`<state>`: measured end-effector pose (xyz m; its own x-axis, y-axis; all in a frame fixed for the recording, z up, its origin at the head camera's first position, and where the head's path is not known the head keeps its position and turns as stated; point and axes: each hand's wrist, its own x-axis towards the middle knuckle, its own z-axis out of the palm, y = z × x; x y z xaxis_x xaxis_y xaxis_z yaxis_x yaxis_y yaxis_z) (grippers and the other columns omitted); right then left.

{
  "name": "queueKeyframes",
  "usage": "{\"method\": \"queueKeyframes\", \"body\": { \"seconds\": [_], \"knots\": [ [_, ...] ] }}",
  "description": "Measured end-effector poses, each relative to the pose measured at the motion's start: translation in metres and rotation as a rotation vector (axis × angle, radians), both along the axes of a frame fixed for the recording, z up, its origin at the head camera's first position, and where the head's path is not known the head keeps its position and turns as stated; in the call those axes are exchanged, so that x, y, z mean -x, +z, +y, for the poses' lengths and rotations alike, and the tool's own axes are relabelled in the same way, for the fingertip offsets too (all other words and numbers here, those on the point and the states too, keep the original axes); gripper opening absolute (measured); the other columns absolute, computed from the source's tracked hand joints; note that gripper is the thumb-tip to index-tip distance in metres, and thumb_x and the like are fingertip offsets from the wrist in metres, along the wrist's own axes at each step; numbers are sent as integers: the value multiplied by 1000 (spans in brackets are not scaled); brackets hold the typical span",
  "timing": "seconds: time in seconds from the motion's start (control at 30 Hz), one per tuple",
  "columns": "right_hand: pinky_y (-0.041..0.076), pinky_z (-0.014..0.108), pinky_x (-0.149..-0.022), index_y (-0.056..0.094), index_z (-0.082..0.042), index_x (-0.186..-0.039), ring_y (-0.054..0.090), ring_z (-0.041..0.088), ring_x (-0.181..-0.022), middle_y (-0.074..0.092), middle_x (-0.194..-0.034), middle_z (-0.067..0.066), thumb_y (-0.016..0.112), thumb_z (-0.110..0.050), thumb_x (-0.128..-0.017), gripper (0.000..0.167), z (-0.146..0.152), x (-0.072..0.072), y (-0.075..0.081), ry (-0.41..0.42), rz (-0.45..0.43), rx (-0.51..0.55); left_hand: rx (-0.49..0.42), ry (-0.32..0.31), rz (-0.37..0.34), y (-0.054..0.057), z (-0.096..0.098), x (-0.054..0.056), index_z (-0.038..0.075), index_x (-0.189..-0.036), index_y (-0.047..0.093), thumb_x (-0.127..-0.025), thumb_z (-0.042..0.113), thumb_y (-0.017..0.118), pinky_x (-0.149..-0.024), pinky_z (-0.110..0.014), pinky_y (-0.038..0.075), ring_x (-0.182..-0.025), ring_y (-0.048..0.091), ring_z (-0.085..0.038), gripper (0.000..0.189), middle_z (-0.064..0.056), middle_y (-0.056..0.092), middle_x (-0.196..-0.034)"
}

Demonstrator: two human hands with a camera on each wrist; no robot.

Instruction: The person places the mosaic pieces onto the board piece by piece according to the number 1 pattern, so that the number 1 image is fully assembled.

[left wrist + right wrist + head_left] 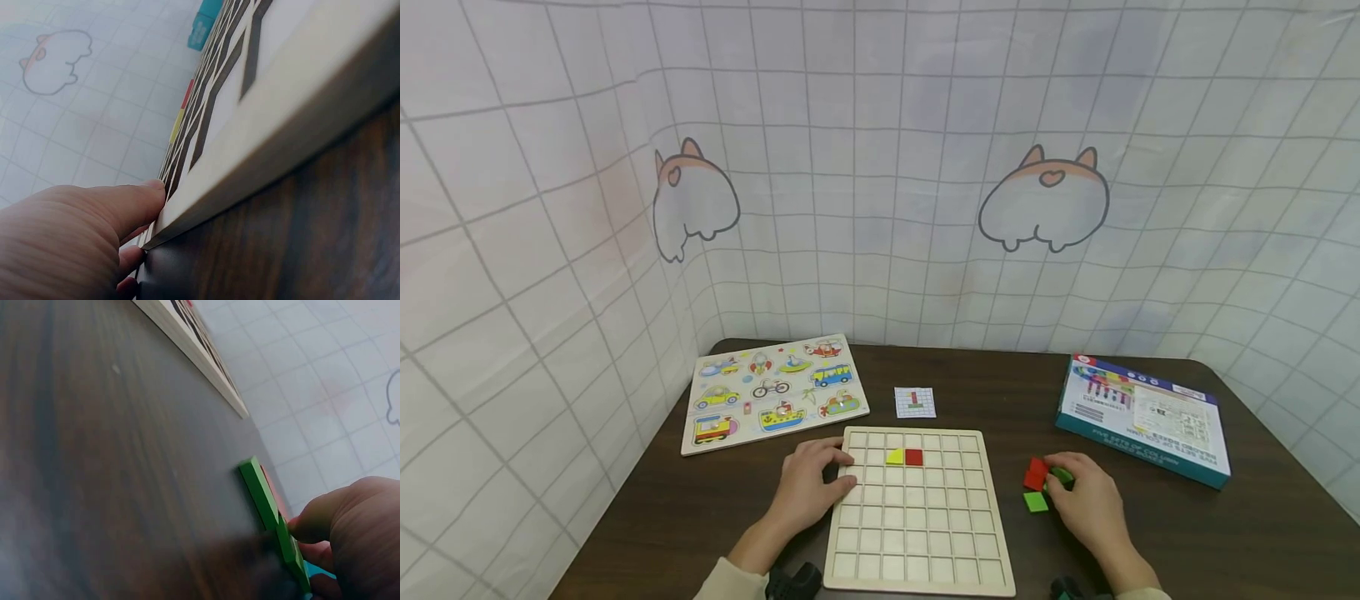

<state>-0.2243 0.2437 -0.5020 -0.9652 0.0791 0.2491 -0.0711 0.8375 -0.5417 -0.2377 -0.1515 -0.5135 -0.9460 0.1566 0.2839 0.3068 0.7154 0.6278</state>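
Observation:
A pale wooden grid board lies flat, with a yellow piece and a red square tile side by side in one of its upper rows. My left hand rests at the board's left edge, thumb and fingertips touching the rim. To the right of the board, my right hand pinches a green tile between thumb and fingers. Beside those fingertips are red tiles and another green tile. In the right wrist view, the thumb is against the green pieces.
A small printed pattern card lies behind the board. A picture puzzle board with vehicles is at the back left. A teal-sided box lies at the back right. A white checked curtain surrounds the dark wooden table.

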Motion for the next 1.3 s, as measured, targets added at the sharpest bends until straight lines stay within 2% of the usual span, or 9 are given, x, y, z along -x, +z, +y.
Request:
{"method": "queueKeyframes", "body": {
  "seconds": [0.33, 0.43, 0.73, 1.07, 1.3],
  "knots": [
    [45, 57, -87, 68, -3, -119, 59, 37, -106, 60, -122, 18, 63, -10, -81, 39, -6, 0, 1, 5, -28, 26, -2, -5, 12, 0, 0, -1, 20, -98, 73, -83, 24, 78, -100, -60, 28, -127, 45, -33, 17, -9, 60, -133],
    [45, 57, -87, 68, -2, -118, 59, 38, -105, 60, -121, 18, 63, -10, -82, 38, -8, 0, 2, 5, -30, 18, -1, 1, 4, 0, 0, 0, 20, -99, 73, -83, 25, 78, -101, -59, 28, -128, 45, -32, 17, -9, 60, -133],
    [34, 66, -92, 69, -2, -117, 57, 40, -106, 59, -116, 20, 68, -19, -85, 36, -8, 2, 0, -45, -24, -41, -2, 9, 1, 1, 1, 0, 20, -99, 73, -83, 25, 77, -102, -58, 27, -129, 45, -32, 17, -8, 60, -133],
    [36, 65, -88, 70, -2, -114, 57, 41, -106, 58, -114, 22, 70, -21, -89, 32, -8, 4, 2, -26, -23, -57, 1, 6, -8, 2, 1, 0, 21, -99, 72, -84, 26, 77, -102, -58, 27, -130, 44, -32, 17, -8, 59, -134],
    [40, 62, -87, 71, -2, -107, 59, 39, -103, 61, -111, 19, 72, -23, -87, 29, -5, 4, 0, -3, -4, -61, -1, 6, -4, 2, 1, -1, 20, -99, 73, -83, 25, 78, -102, -58, 28, -129, 45, -32, 17, -9, 59, -134]
  ]
}}
